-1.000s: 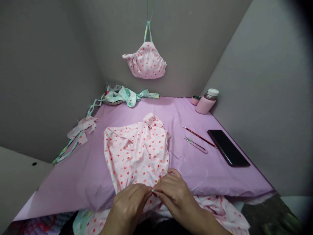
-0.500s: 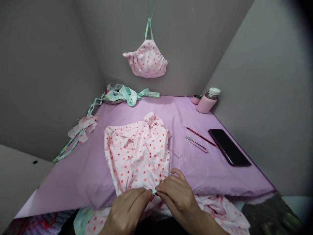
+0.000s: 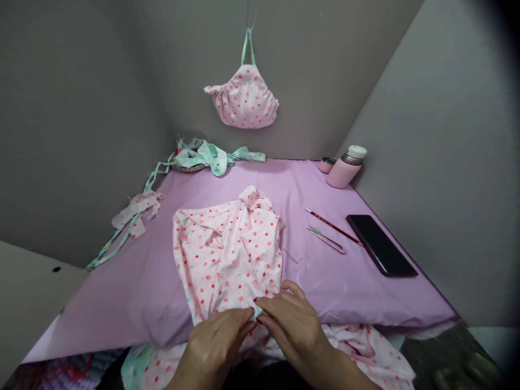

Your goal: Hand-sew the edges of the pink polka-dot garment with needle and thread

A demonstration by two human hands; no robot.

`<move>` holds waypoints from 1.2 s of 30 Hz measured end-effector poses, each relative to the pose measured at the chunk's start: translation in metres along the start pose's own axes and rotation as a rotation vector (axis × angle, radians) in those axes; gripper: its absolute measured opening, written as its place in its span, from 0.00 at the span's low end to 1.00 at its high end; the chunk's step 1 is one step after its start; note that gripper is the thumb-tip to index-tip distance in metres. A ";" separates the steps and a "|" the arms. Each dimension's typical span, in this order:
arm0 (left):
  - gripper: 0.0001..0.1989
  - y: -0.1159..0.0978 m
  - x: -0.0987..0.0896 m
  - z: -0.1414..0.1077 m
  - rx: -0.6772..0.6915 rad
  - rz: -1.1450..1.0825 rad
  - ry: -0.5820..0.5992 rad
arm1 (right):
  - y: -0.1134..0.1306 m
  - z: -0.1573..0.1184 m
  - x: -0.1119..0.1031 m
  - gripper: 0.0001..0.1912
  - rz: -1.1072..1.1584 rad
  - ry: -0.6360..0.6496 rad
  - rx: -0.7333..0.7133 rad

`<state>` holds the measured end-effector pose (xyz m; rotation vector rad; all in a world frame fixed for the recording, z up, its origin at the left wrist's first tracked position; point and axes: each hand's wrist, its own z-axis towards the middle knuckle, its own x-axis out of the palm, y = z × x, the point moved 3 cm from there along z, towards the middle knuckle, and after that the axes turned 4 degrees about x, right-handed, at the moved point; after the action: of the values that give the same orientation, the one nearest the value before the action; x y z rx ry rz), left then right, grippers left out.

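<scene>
A pink garment (image 3: 231, 254) with red dots lies on the purple cloth, and part of it hangs over the front edge. At its near edge, my left hand (image 3: 215, 344) pinches a small mint-green bit of fabric (image 3: 256, 312) between thumb and forefinger. My right hand (image 3: 298, 325) pinches the same spot from the other side, fingertips almost meeting the left ones. A needle (image 3: 290, 255) lies right of the garment, and a clear thread (image 3: 345, 287) loops over the cloth near my right hand.
Thread snips (image 3: 327, 241), a red pencil (image 3: 333, 226) and a black phone (image 3: 381, 245) lie at right. Behind them stands a pink bottle (image 3: 344, 172). Mint-green strips (image 3: 217, 160) and pink scraps (image 3: 140, 210) lie at left. A dotted pink pouch-like piece (image 3: 246, 100) hangs at the back wall.
My right fingers have shifted slightly, the forefinger moving up and left over the mint-green bit. My left hand's fingertips have turned a little. The garment stays in place.
</scene>
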<state>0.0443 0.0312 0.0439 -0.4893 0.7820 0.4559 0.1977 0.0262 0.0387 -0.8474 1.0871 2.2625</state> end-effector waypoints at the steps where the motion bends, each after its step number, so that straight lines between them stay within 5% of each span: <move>1: 0.14 0.001 0.002 -0.001 -0.025 -0.019 0.013 | 0.000 0.000 0.000 0.10 0.001 0.008 0.001; 12: 0.08 0.008 0.004 -0.004 -0.299 -0.402 0.167 | -0.004 -0.001 0.004 0.09 0.037 0.012 0.044; 36: 0.09 0.010 0.003 -0.006 -0.422 -0.362 0.080 | 0.000 -0.001 0.001 0.09 0.069 0.036 0.064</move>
<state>0.0377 0.0366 0.0357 -1.0283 0.6541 0.2615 0.1975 0.0257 0.0371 -0.8395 1.2161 2.2635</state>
